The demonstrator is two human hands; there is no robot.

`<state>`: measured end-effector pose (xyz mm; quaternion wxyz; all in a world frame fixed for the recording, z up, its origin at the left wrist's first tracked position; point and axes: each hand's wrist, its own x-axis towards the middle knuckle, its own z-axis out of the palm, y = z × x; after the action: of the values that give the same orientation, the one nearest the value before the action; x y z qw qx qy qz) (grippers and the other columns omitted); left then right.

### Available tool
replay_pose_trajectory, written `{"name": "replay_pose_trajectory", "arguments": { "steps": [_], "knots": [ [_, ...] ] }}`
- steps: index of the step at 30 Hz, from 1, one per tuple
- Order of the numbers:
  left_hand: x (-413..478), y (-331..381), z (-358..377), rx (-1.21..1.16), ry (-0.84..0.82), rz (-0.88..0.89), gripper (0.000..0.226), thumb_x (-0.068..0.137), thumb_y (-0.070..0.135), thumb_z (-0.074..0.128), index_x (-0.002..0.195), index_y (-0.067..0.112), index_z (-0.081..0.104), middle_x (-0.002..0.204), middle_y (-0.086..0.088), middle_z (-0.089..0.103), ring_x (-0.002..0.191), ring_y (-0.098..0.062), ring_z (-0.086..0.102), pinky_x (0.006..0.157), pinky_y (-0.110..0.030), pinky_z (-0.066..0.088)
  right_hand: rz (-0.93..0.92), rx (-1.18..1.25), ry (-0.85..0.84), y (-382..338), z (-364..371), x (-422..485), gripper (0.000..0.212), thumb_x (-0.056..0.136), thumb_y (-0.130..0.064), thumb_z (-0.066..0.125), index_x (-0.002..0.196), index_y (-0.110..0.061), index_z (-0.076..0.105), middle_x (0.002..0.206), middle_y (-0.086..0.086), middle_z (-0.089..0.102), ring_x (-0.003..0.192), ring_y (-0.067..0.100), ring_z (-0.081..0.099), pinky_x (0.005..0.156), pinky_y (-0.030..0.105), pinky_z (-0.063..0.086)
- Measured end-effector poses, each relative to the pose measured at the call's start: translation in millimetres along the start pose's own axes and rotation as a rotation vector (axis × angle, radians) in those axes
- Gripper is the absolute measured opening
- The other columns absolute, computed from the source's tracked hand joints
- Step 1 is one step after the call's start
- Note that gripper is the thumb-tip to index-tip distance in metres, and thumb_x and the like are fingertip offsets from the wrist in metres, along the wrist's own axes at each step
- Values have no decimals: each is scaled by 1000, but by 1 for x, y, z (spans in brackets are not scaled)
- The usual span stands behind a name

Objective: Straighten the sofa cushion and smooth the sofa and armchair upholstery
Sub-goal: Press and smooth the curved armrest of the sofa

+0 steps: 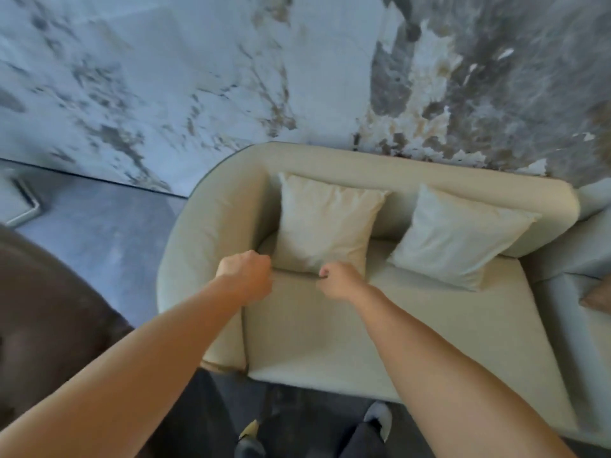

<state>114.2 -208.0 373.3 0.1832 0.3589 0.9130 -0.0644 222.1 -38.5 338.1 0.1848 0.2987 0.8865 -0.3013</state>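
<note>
A beige sofa [211, 226] stands against the wall, its seat [330, 325] below me. Two pale cushions lean on the backrest: the left cushion [327, 223] upright, the right cushion [459, 233] tilted. My left hand [246, 272] is curled at the bottom left corner of the left cushion, beside the sofa arm. My right hand [337, 280] is curled at that cushion's bottom edge, fingers pinched on the fabric. Whether the left hand actually grips the corner is hidden by its own knuckles.
A dark brown rounded armchair [49, 309] sits at the left. A second pale seat section [575, 292] adjoins the sofa at the right, with a brown cushion [598, 299] at the frame's edge. A marbled wall [165, 77] rises behind. My feet [377, 421] stand on the dark floor.
</note>
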Motion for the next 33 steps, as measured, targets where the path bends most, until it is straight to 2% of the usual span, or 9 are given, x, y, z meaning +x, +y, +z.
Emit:
{"name": "replay_pose_trajectory", "arguments": {
  "steps": [2, 4, 11, 16, 19, 22, 27, 29, 33],
  "knots": [
    [-28, -59, 6, -6, -3, -85, 31, 89, 28, 47, 114, 19, 62, 119, -11, 63, 107, -33, 62, 83, -38, 50, -36, -58, -55, -44, 24, -4, 25, 80, -29, 61, 99, -15, 69, 108, 16, 70, 101, 33, 64, 83, 33, 51],
    [-53, -105, 11, 5, -34, -189, 32, 89, 26, 44, 115, 18, 61, 118, -10, 63, 104, -32, 62, 77, -37, 47, -66, -99, -100, -81, 44, -8, 30, 78, -32, 60, 103, -19, 67, 113, 13, 69, 102, 32, 65, 88, 36, 53],
    [-97, -197, 18, -103, -71, -432, 30, 89, 27, 45, 111, 16, 63, 112, -9, 64, 99, -32, 63, 70, -36, 44, -164, -192, -202, -160, 85, 6, 29, 77, -34, 58, 101, -20, 69, 116, 11, 70, 106, 30, 64, 89, 31, 51],
    [-94, -223, 31, -185, -43, -515, 17, 90, 24, 43, 89, 17, 58, 79, 1, 52, 66, -21, 54, 55, -33, 38, -214, -275, -301, -198, 117, 36, 30, 85, -21, 48, 109, -13, 65, 122, 15, 64, 111, 33, 60, 91, 34, 49],
    [-85, -235, 39, -188, -102, -468, 13, 89, 22, 45, 83, 17, 56, 77, 0, 53, 62, -20, 51, 51, -32, 35, -214, -315, -375, -218, 134, 50, 32, 90, -20, 47, 116, -9, 62, 125, 16, 61, 117, 34, 56, 95, 35, 46],
    [-54, -257, 47, -168, -149, -395, 18, 92, 22, 46, 96, 15, 61, 90, -4, 60, 71, -25, 54, 59, -35, 40, -183, -296, -459, -238, 149, 77, 17, 92, -26, 50, 96, -12, 60, 109, 15, 58, 118, 34, 55, 91, 34, 43],
    [33, -313, 46, -130, -199, -214, 19, 91, 18, 47, 102, 15, 62, 88, -2, 57, 74, -23, 57, 64, -34, 48, -10, -160, -448, -272, 166, 132, 50, 98, -24, 47, 143, -5, 39, 148, 18, 42, 135, 35, 42, 110, 39, 35],
    [69, -334, 38, -99, -219, -127, 22, 89, 18, 48, 105, 17, 64, 93, -1, 61, 81, -23, 61, 66, -33, 49, 63, -110, -426, -286, 165, 145, 56, 97, -25, 47, 148, -7, 32, 153, 16, 36, 138, 33, 38, 111, 38, 34],
    [133, -359, 5, -29, -248, 0, 31, 85, 18, 50, 112, 20, 64, 116, -3, 64, 106, -27, 64, 74, -34, 48, 183, -11, -339, -312, 151, 157, 49, 92, -22, 50, 139, -8, 44, 145, 17, 45, 131, 33, 46, 103, 36, 41]
  ]
}}
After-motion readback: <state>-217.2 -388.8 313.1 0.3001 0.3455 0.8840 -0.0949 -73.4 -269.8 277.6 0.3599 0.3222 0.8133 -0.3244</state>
